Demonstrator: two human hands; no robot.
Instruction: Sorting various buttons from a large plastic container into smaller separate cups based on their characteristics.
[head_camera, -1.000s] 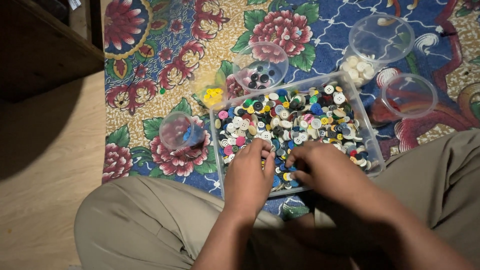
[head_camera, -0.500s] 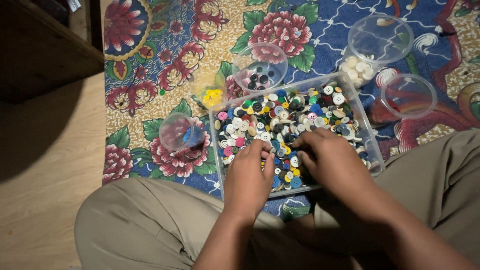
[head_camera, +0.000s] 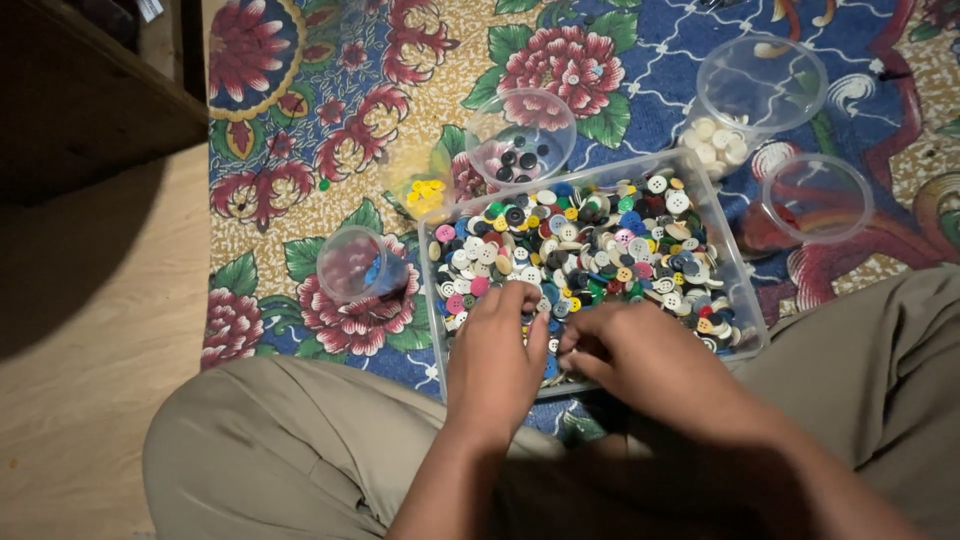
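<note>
1. A clear plastic tray (head_camera: 738, 285) of mixed coloured buttons (head_camera: 590, 245) is seen on a floral rug (head_camera: 300, 130), just in front of the seated person's knees.
2. The left hand (head_camera: 495, 360) is laid palm-down over the tray's near-left part; fingers are held close together, tips resting on the buttons. Whether a button is pinched under them can't be told.
3. The right hand (head_camera: 650, 360) is placed at the near-centre edge of the tray, fingers curled inward toward the left hand; thumb & fingertips are drawn narrow, but what's gripped, if anything, is hidden.
4. The bulk of the buttons lies beyond & to the right of both hands, toward the tray's far side.
5. Round clear cups are set around the tray: one w/ black buttons (head_camera: 520, 135) at the far-left corner, one w/ a blue piece (head_camera: 358, 265) left of it, one w/ white buttons (head_camera: 745, 100) far right, another (head_camera: 815, 197) beside the right edge.
6. A small heap of yellow buttons (head_camera: 425, 195) is seen just off the tray's far-left corner.
</note>
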